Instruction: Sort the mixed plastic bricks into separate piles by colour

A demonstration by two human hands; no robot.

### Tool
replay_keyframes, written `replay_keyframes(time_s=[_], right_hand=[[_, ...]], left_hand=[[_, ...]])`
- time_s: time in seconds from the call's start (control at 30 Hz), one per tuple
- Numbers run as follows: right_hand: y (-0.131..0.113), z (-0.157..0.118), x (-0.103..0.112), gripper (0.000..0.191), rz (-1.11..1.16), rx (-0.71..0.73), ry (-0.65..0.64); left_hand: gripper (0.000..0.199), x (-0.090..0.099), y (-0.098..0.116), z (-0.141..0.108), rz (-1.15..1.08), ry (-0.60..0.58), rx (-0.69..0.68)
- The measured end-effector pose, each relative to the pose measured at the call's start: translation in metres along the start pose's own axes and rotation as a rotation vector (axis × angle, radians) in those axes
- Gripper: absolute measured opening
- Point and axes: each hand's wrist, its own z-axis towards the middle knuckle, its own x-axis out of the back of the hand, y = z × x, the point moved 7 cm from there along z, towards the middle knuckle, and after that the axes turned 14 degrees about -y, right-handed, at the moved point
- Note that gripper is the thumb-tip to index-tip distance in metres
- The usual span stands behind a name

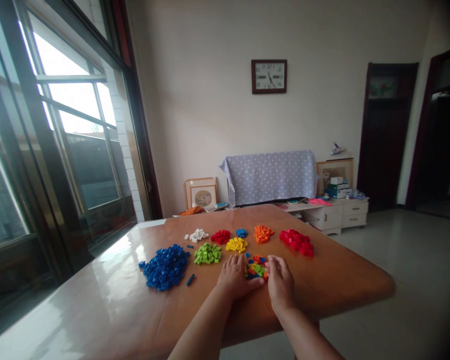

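A small pile of mixed-colour toy building bricks [256,267] lies on the brown table between my two hands. My left hand [232,277] rests palm down along the pile's left side, fingers stretched out and thumb reaching along its near edge. On the right side, my right hand [281,282] is turned on its edge with bent fingers and the thumb close to the index finger. Whatever those fingertips hold, if anything, is too small to make out. Just beyond my left hand are piles of yellow bricks [236,244] and lime-green bricks [207,253].
A large heap of blue pieces [166,267] sits at left. Farther back are white bricks [198,235], red bricks [221,237], a few blue bricks [241,233], orange bricks [263,233] and larger red pieces [297,242]. The table [345,280] has a rounded right corner.
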Motion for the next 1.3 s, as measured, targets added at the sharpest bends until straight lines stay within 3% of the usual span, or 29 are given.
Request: replay_keyframes(time_s=[0.2, 0.33, 0.5, 0.63, 0.87, 1.03, 1.17, 1.3], right_hand=[[0.001, 0.001, 0.001, 0.039, 0.008, 0.007, -0.004], [0.001, 0.0, 0.003, 0.04, -0.005, 0.019, 0.011], [-0.001, -0.003, 0.0, 0.039, 0.002, 0.011, -0.011], [-0.004, -0.004, -0.002, 0.041, 0.004, 0.006, -0.029], [-0.011, -0.005, -0.004, 0.044, 0.028, 0.007, -0.05], [-0.006, -0.004, -0.005, 0.043, 0.01, -0.025, -0.079], [-0.004, -0.002, -0.005, 0.043, -0.009, -0.031, -0.092], [-0.002, -0.001, -0.004, 0.044, -0.008, -0.044, -0.092]], left_hand=[[0.11, 0.004, 0.005, -0.004, -0.011, 0.042, -0.019], [0.104, 0.013, -0.005, -0.016, -0.026, 0.111, -0.016], [0.066, 0.035, -0.022, -0.023, 0.015, 0.238, 0.041], [0.038, 0.039, -0.018, -0.005, 0.098, 0.188, 0.045], [0.036, 0.028, 0.009, 0.051, 0.142, 0.089, 0.044], [0.023, 0.022, 0.01, 0.081, 0.143, 0.016, 0.11], [0.021, 0.021, 0.006, 0.091, 0.116, 0.002, 0.159], [0.025, 0.026, 0.009, 0.085, 0.085, 0.078, 0.155]])
